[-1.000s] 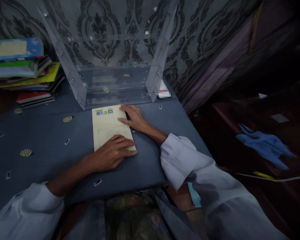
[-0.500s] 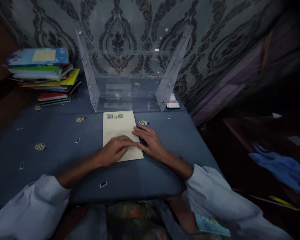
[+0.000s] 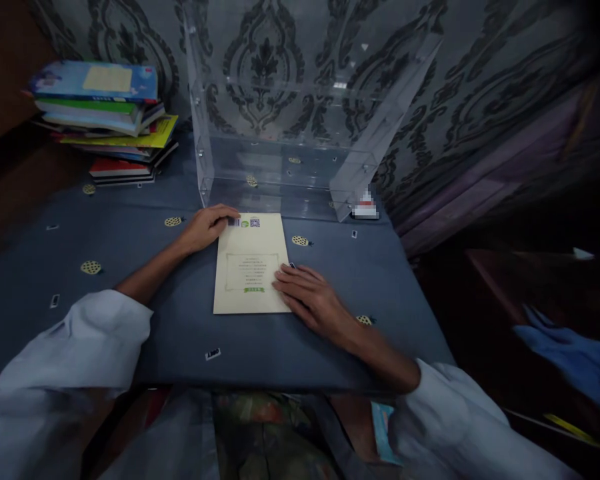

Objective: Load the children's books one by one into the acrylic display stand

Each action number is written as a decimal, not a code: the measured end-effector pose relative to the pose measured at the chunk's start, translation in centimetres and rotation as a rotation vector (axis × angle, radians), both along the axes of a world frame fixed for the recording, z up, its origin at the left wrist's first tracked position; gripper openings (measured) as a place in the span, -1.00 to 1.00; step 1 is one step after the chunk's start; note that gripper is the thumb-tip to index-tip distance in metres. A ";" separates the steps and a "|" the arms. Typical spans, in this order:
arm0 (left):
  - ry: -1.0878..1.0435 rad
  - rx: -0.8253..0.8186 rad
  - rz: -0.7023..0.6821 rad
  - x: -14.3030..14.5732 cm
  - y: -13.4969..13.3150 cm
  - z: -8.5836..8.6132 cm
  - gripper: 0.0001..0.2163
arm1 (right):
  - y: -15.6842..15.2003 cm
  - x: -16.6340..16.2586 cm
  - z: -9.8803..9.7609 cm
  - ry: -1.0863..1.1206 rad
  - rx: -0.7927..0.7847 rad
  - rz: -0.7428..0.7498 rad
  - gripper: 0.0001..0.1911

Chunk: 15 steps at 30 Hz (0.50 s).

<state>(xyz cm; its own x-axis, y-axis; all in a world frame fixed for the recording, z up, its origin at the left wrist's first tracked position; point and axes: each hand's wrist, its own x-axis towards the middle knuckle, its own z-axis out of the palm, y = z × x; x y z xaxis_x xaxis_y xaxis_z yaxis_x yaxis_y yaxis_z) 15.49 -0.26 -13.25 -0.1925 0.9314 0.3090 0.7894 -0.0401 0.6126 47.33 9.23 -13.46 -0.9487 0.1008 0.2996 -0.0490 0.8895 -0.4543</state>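
Observation:
A thin cream-coloured book (image 3: 251, 263) lies flat, back cover up, on the blue patterned tablecloth (image 3: 130, 267). My left hand (image 3: 207, 225) rests at the book's far left corner, fingers curled over the edge near its barcode. My right hand (image 3: 310, 298) lies flat with fingers stretched out on the book's near right corner. Just beyond the book stands an empty clear acrylic shelf (image 3: 300, 120) against the patterned wall.
A stack of several colourful books (image 3: 103, 120) sits at the far left of the table. A dark wooden surface with a blue cloth (image 3: 575, 357) lies to the right, below table level. The table's near edge runs just in front of me.
My left hand moved from the book's near edge up to its far left corner. My right hand slid from the far right edge down to the near right corner. The view shifted left.

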 end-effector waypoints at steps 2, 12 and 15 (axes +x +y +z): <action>-0.085 0.027 -0.004 -0.4 0.0 -0.4 -0.66 | 0.5 -2.8 0.4 -0.058 0.031 0.056 -0.62; -0.183 0.090 -0.037 -1.3 0.0 -1.6 -0.64 | 0.6 -15.6 -0.1 -0.144 0.154 0.168 -0.53; -0.151 0.085 -0.044 -1.2 0.1 -1.6 -0.65 | -0.3 -14.9 -0.3 -0.144 0.176 0.201 -0.53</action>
<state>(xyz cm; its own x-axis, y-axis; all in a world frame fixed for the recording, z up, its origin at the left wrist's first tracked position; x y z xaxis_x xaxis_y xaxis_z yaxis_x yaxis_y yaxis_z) 14.31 -0.19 -14.89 -0.2019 0.9116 0.3581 0.6851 -0.1298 0.7168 32.46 8.93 -13.75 -0.9783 -0.1354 0.1566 -0.1787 0.9342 -0.3087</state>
